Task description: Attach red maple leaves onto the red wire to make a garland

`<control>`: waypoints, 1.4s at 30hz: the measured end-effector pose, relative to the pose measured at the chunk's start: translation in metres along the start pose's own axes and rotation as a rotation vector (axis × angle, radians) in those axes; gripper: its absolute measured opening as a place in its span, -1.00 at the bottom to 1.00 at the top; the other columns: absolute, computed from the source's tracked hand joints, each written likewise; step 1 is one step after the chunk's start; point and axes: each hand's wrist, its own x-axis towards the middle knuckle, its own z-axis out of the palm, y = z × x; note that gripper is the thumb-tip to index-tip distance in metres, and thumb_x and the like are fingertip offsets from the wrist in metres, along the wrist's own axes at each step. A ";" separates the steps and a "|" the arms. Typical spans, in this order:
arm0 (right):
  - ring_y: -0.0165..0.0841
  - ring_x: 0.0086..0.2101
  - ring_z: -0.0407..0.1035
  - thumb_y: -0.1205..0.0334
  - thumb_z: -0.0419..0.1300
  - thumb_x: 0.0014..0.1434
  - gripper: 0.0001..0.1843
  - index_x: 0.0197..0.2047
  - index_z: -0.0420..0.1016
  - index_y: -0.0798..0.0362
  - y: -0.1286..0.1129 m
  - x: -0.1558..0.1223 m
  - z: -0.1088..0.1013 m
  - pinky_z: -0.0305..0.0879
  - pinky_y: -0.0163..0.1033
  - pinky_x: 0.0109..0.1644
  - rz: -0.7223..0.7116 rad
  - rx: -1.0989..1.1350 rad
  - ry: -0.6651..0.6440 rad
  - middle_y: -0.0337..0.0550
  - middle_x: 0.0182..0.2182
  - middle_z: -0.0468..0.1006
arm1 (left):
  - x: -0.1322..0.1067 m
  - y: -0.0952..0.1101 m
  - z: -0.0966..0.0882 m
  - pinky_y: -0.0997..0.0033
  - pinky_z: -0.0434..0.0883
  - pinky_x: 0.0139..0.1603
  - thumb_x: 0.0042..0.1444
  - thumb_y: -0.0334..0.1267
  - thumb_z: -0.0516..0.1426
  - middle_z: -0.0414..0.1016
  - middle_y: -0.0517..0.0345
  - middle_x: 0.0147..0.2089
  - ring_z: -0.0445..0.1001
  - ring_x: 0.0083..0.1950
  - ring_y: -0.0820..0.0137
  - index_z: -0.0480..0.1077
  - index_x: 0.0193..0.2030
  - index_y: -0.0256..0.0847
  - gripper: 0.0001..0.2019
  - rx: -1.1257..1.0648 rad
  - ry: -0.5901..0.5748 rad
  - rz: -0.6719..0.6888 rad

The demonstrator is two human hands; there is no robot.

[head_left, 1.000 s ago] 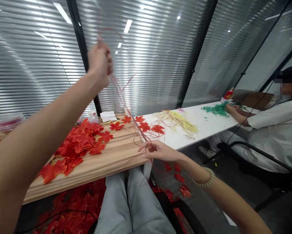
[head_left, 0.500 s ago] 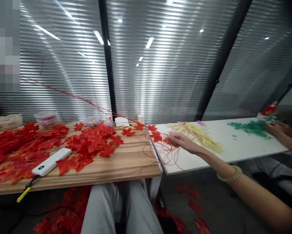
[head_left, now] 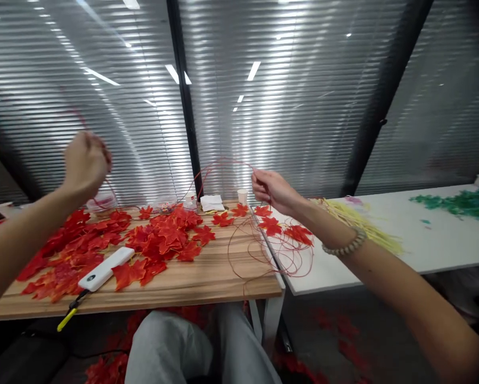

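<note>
My left hand (head_left: 86, 163) is raised above the wooden table (head_left: 207, 277), closed on a thin red string (head_left: 223, 162). My right hand (head_left: 272, 190) is lifted over the seam between the two tables and pinches the same string. The string sags between my hands and drops into loose loops (head_left: 271, 250) on the tabletops. A heap of red maple leaves (head_left: 143, 240) lies below my left hand. A few single red leaves (head_left: 299, 233) lie on the white table (head_left: 443, 250) under my right wrist, which wears a bead bracelet.
A white power bank (head_left: 105, 268) with a yellow-tipped cable lies near the front edge of the wooden table. Small cups and a folded tissue (head_left: 212, 202) stand at the back. Yellow strands (head_left: 363, 226) and green pieces (head_left: 459, 204) lie on the white table. Red leaves litter the floor.
My left hand has come back into view, raised at the left with the string. My right hand rose from the white table. The view shifted left, so the co-worker is out of sight.
</note>
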 end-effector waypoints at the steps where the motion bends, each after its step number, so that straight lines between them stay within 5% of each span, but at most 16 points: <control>1: -0.61 -0.73 -0.06 0.12 0.01 0.18 -0.71 -0.50 0.13 0.09 -0.007 0.004 0.000 -0.14 -0.47 -0.69 -0.005 -0.007 0.005 -0.41 -0.69 0.08 | -0.005 0.011 0.010 0.55 0.26 -0.47 0.22 -0.01 -0.39 0.14 0.32 -0.57 0.13 -0.61 0.67 0.17 -0.32 -0.38 -0.49 -0.052 -0.061 0.017; 5: -0.51 -0.50 0.27 0.18 0.01 0.20 -0.75 -0.48 0.22 0.11 -0.035 0.010 -0.001 0.21 -0.40 -0.48 -0.072 -0.039 -0.005 -0.22 -0.52 0.34 | -0.049 0.072 0.055 0.54 0.18 -0.49 0.25 -0.12 -0.23 0.22 0.24 -0.58 0.21 -0.56 0.57 0.17 -0.46 -0.28 -0.62 -0.283 -0.288 0.295; 10: -0.42 -0.34 0.31 0.13 0.03 0.19 -0.76 -0.42 0.31 0.09 -0.035 0.000 -0.009 0.30 -0.29 -0.31 -0.202 -0.125 -0.069 -0.16 -0.40 0.41 | -0.101 0.140 0.120 0.50 0.13 -0.55 0.20 -0.29 -0.12 0.25 0.25 -0.62 0.18 -0.62 0.53 0.23 -0.44 -0.23 -0.77 -0.575 -0.574 0.432; 15: -0.47 -0.47 0.28 -0.02 0.06 0.14 -0.65 -0.50 0.29 0.08 -0.015 -0.009 -0.057 0.21 -0.38 -0.47 -0.275 -0.244 0.077 -0.23 -0.51 0.37 | -0.127 0.187 0.194 0.46 0.21 -0.45 0.13 -0.42 -0.09 0.28 0.16 -0.55 0.24 -0.54 0.46 0.26 -0.43 -0.27 -0.82 -0.702 -0.694 0.513; 19: -0.51 -0.52 0.24 -0.01 -0.02 0.19 -0.62 -0.51 0.26 0.08 -0.008 -0.004 -0.109 0.17 -0.40 -0.46 -0.303 -0.482 0.227 -0.27 -0.58 0.31 | -0.145 0.205 0.234 0.30 0.28 -0.17 0.15 -0.32 -0.08 0.38 -0.05 -0.24 0.36 -0.24 0.30 0.26 -0.16 -0.33 -0.81 -0.665 -0.735 0.578; 24: -0.45 -0.41 0.26 0.11 -0.15 0.28 -0.65 -0.43 0.29 0.08 -0.012 0.000 -0.161 0.14 -0.35 -0.31 -0.387 -1.089 0.371 -0.22 -0.52 0.32 | -0.185 0.177 0.250 0.09 0.06 0.16 0.14 -0.10 -0.08 0.13 -0.22 0.17 0.10 0.19 0.14 0.03 0.17 -0.36 -0.49 -0.472 -0.765 0.739; 28: -0.36 -0.25 0.24 0.15 -0.19 0.30 -0.69 -0.28 0.30 0.06 -0.004 -0.006 -0.185 0.10 -0.30 -0.21 -0.400 -1.468 0.455 -0.15 -0.35 0.35 | -0.223 0.132 0.254 0.00 0.01 0.17 0.07 0.04 -0.04 0.00 -0.18 0.27 -0.02 0.26 0.02 -0.05 0.26 -0.20 -0.34 -0.300 -1.137 0.857; 31: -0.32 -0.18 0.21 0.18 -0.27 0.32 -0.66 -0.16 0.28 0.07 0.025 -0.013 -0.198 0.10 -0.27 -0.17 -0.393 -1.611 0.541 -0.08 -0.23 0.35 | -0.244 0.099 0.262 -0.16 -0.08 0.14 0.03 0.16 -0.07 -0.12 -0.26 0.29 -0.15 0.28 -0.11 -0.10 0.28 -0.24 -0.25 -0.118 -1.321 0.960; 33: -0.31 -0.16 0.20 0.23 -0.26 0.31 -0.66 -0.14 0.30 0.10 0.053 -0.019 -0.204 0.10 -0.24 -0.14 -0.333 -1.716 0.416 -0.05 -0.19 0.36 | -0.253 0.080 0.269 -0.23 -0.14 0.13 0.05 0.18 -0.12 -0.17 -0.22 0.31 -0.19 0.28 -0.13 -0.09 0.27 -0.20 -0.28 -0.074 -1.330 1.020; 37: -0.26 -0.10 0.20 0.25 -0.06 0.25 -0.74 -0.26 0.41 0.17 0.101 -0.033 -0.199 0.08 -0.19 -0.06 -0.048 -1.885 -0.132 0.03 -0.15 0.39 | -0.269 0.047 0.281 -0.16 -0.14 0.18 0.15 0.08 -0.22 -0.17 -0.14 0.31 -0.23 0.31 0.02 -0.09 0.27 -0.22 -0.38 -0.123 -1.288 0.974; 42: -0.29 -0.19 0.29 0.23 -0.06 0.23 -0.70 -0.32 0.44 0.19 0.116 -0.043 -0.164 0.12 -0.22 -0.10 0.112 -1.908 -0.251 0.05 -0.22 0.43 | -0.283 0.026 0.298 0.06 -0.04 0.25 0.21 -0.05 -0.26 -0.10 -0.02 0.31 -0.15 0.31 0.24 -0.05 0.26 -0.18 -0.49 -0.307 -1.215 0.899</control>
